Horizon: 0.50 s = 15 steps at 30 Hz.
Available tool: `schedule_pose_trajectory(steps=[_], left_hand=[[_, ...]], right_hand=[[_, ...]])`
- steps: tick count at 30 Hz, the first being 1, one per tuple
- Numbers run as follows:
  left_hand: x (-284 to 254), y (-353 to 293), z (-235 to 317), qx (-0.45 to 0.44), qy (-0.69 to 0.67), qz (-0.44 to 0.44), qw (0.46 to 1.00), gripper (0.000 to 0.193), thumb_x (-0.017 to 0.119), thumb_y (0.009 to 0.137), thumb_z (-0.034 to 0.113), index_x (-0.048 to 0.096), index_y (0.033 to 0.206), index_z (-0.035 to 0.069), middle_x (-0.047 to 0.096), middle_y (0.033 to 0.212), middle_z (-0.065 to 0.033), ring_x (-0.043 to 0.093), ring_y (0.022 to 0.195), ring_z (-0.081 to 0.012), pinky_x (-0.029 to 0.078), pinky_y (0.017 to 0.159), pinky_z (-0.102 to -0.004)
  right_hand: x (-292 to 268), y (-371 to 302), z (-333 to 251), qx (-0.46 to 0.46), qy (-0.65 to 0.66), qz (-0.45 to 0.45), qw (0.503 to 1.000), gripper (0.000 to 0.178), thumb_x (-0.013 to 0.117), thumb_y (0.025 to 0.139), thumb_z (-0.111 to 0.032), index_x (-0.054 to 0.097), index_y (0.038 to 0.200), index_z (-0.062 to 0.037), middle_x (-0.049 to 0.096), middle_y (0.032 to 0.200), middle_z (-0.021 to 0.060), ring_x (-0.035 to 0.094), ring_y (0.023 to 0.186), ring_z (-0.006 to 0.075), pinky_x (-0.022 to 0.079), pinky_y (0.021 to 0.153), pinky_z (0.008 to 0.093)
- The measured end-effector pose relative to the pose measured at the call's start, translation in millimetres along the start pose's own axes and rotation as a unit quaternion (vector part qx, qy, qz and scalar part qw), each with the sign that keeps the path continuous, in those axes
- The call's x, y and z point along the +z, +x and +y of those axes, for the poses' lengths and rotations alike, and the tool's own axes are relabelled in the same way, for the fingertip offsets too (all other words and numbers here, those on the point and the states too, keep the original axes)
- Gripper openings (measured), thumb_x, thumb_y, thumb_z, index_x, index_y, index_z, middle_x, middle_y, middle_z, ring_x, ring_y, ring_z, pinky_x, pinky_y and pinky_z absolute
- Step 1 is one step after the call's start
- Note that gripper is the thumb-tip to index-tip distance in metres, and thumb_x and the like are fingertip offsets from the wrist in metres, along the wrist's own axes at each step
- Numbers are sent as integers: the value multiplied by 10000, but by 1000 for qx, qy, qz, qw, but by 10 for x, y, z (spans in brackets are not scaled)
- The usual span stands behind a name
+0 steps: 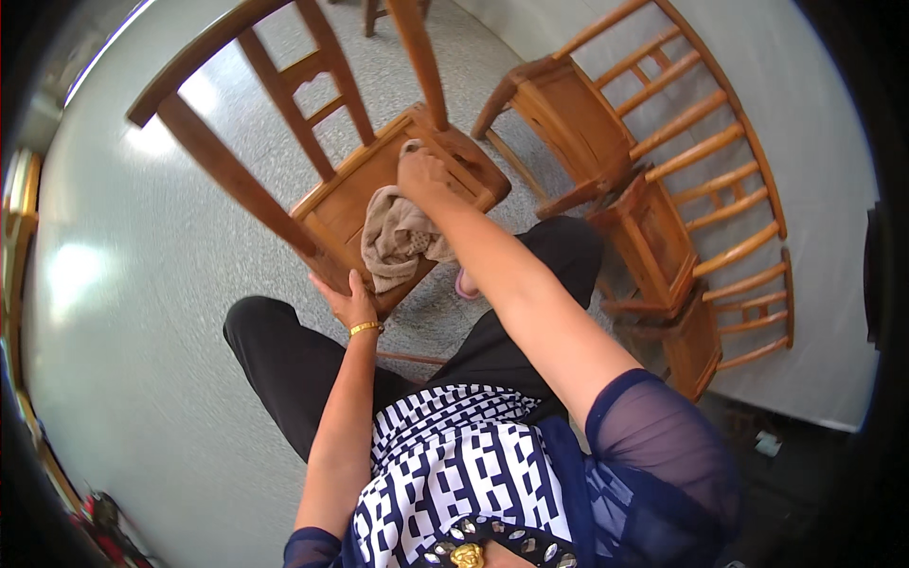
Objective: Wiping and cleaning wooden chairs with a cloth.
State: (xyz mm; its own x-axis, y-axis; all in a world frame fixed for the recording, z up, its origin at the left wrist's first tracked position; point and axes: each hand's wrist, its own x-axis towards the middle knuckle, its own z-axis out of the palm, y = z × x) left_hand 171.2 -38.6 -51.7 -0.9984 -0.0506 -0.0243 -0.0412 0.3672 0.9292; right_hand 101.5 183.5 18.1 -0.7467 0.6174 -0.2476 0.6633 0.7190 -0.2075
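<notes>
A brown wooden chair (343,195) stands between my knees, its slatted back on the far left side. On its seat lies a crumpled beige cloth (391,235), hanging partly toward the near edge. My right hand (423,174) is closed on the cloth and presses it to the far part of the seat, with a bit of it showing past the knuckles. At the seat's near left corner my left hand (352,305) grips the chair, thumb against the side; its other fingers are partly hidden.
To the right, several similar wooden chairs (568,114) stand in a row along a pale wall (805,123). The speckled grey floor (161,312) spreads out on the left. Another piece of wooden furniture (371,15) shows its legs at the top.
</notes>
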Motion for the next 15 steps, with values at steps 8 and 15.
schedule_pose_trajectory(steps=[8, 15], left_hand=[[27, -6, 73, -57, -44, -2, 997, 794, 614, 776, 226, 136, 1381, 38, 313, 1347, -214, 388, 1192, -308, 323, 977, -349], [18, -13, 165, -50, -43, -2, 998, 789, 623, 772, 223, 151, 1369, 15, 377, 1295, -202, 440, 1132, -289, 356, 945, -345]], right_hand=[[17, -223, 199, 74, 99, 4, 992, 319, 527, 802, -188, 574, 1033, 26, 540, 1082, 219, 565, 986, 326, 478, 800, 382], [-102, -455, 513, 92, 99, -34, 990, 310, 527, 787, -199, 588, 995, 23, 546, 1063, 248, 586, 942, 332, 482, 790, 382]])
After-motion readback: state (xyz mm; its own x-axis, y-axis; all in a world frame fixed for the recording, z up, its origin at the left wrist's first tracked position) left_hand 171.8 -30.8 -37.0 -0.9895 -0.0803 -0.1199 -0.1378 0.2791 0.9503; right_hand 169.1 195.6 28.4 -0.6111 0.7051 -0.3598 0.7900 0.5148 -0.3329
